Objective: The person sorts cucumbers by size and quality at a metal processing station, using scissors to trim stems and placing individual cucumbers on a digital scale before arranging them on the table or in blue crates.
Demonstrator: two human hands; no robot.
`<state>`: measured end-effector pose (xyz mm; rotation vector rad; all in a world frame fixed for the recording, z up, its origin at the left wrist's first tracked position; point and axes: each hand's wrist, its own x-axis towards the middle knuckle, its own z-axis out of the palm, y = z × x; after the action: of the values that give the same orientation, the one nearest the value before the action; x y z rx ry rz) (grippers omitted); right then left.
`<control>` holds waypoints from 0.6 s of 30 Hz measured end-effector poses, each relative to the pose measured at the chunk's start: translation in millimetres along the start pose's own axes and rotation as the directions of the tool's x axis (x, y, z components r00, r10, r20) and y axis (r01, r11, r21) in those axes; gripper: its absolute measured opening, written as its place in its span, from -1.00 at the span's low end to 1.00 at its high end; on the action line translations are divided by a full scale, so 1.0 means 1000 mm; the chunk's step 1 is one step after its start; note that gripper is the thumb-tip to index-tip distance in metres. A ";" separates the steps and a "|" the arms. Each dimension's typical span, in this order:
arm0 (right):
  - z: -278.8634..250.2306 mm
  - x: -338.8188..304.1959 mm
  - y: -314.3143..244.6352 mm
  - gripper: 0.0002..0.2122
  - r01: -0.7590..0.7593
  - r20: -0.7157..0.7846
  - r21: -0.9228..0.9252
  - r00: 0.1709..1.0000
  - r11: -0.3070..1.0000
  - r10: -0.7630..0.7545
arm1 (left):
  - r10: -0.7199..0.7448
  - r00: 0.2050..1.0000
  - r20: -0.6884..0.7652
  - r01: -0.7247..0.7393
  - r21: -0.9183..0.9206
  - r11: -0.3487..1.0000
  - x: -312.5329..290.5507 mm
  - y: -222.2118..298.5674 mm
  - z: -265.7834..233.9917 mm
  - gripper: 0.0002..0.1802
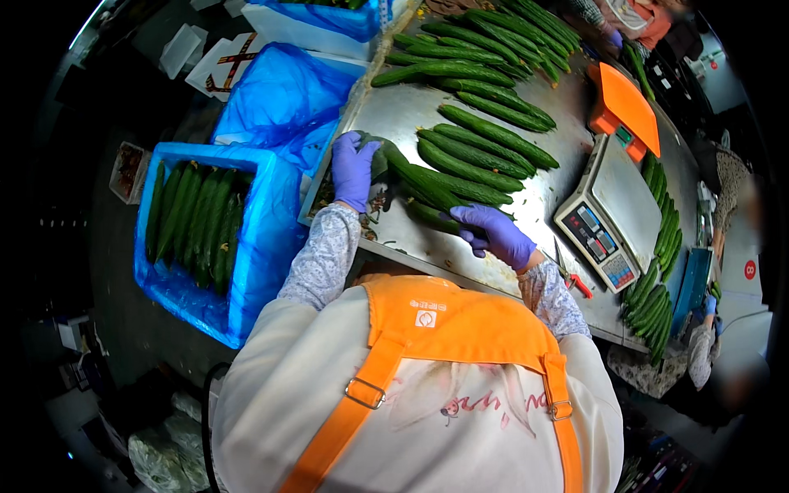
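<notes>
My left hand, in a purple glove, is curled at the steel table's left edge, against a blurred dark green shape that I cannot make out. Beside it lie the left ends of several cucumbers. My right hand, gloved the same way, has its fingers bent over the right end of the nearest cucumber. Farther up the table, more long green cucumbers lie side by side, roughly parallel. Peelings and bits of debris are scattered by my left wrist.
To the left, a blue-lined box holds upright rows of cucumbers. A blue plastic liner covers another box behind it. A weighing scale, red-handled scissors and an orange scale stand right. Co-workers are across the table.
</notes>
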<state>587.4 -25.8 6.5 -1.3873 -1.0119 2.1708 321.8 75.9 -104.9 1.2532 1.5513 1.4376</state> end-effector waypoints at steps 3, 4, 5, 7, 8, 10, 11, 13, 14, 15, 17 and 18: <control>-0.010 -0.014 0.014 -0.41 0.069 -0.225 -0.423 0.958 0.903 -0.179 | 0.056 0.995 0.085 -0.084 0.381 0.921 -0.007 -0.002 -0.020 -0.53; -0.022 -0.018 0.023 -0.39 0.017 -0.259 -0.487 0.952 0.873 -0.163 | 0.061 0.991 0.120 -0.112 0.482 0.869 -0.012 0.007 -0.023 -0.53; -0.046 -0.014 0.051 -0.42 0.183 -0.210 -0.632 0.895 0.753 -0.394 | 0.157 0.981 0.114 -0.194 0.543 0.817 -0.018 0.018 -0.023 -0.55; -0.070 -0.017 0.079 -0.43 0.316 -0.089 -0.796 0.783 0.517 -0.615 | 0.348 0.930 0.123 -0.337 0.665 0.667 -0.027 0.034 -0.022 -0.58; -0.071 -0.026 0.082 -0.42 0.302 -0.063 -0.837 0.775 0.456 -0.629 | 0.397 0.910 0.121 -0.379 0.630 0.678 -0.030 0.036 -0.019 -0.59; -0.068 -0.041 0.085 -0.37 0.255 -0.022 -0.900 0.783 0.353 -0.622 | 0.490 0.866 0.101 -0.457 0.559 0.692 -0.036 0.041 -0.016 -0.62; -0.065 -0.048 0.086 -0.34 0.223 -0.012 -0.923 0.798 0.314 -0.602 | 0.485 0.864 0.134 -0.488 0.460 0.742 -0.041 0.050 -0.016 -0.66; -0.057 -0.055 0.100 -0.32 0.151 -0.020 -0.960 0.803 0.235 -0.595 | 0.294 0.911 0.288 -0.385 0.340 0.858 -0.059 0.040 -0.018 -0.68; -0.055 -0.054 0.109 -0.33 0.090 -0.043 -0.976 0.814 0.199 -0.579 | 0.202 0.908 0.368 -0.318 0.289 0.903 -0.069 0.034 -0.020 -0.69; -0.054 -0.054 0.117 -0.35 0.023 -0.075 -0.986 0.826 0.168 -0.558 | 0.232 0.865 0.445 -0.387 0.297 0.873 -0.080 0.035 -0.020 -0.66; -0.051 -0.050 0.126 -0.39 -0.088 -0.157 -0.983 0.849 0.158 -0.504 | 0.069 0.757 0.650 -0.429 0.415 0.802 -0.095 0.059 -0.018 -0.59; -0.049 -0.051 0.123 -0.38 -0.076 -0.140 -0.988 0.809 0.135 -0.571 | -0.025 0.686 0.727 -0.461 0.461 0.758 -0.100 0.070 -0.017 -0.55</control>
<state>662.6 -123.3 -65.0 -1.8340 -2.3872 0.4892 351.2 -29.1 -47.1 2.1479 1.3441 0.3828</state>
